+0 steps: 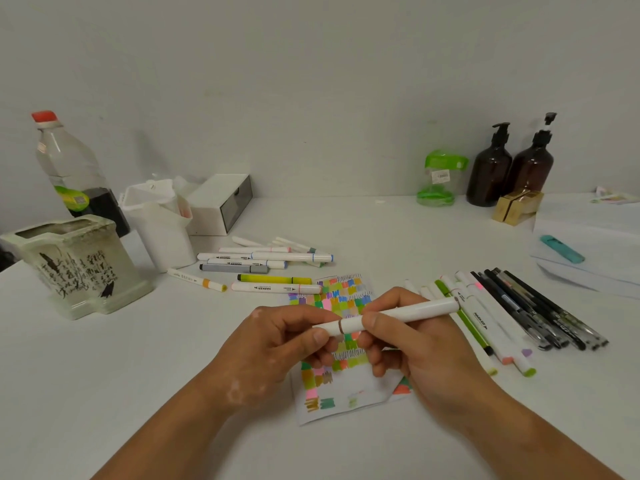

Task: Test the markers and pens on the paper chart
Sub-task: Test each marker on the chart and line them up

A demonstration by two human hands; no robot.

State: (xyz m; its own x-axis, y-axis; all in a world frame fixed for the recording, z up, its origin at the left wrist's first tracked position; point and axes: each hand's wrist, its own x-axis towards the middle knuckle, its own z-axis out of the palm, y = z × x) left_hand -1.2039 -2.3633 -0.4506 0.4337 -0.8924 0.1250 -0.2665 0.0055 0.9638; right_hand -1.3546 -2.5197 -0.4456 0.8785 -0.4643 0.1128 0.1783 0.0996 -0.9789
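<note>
Both hands hold one white marker (408, 312) with a brown ring level above the paper chart (346, 382). My left hand (277, 344) pinches its left end, the cap. My right hand (412, 341) grips the barrel just right of the ring. The chart lies on the white table, covered in small coloured swatches, partly hidden by my fingers. A group of white and yellow markers (266, 268) lies behind the chart to the left. A row of white markers and black pens (512, 313) lies to the right.
At the left stand a ceramic pot (76, 268), a plastic bottle (69, 168), a white holder (159, 220) and a small drawer box (221, 206). Two brown pump bottles (509, 168), a green container (440, 178) and gold boxes (517, 206) stand back right. A teal highlighter (562, 249) lies on stacked paper.
</note>
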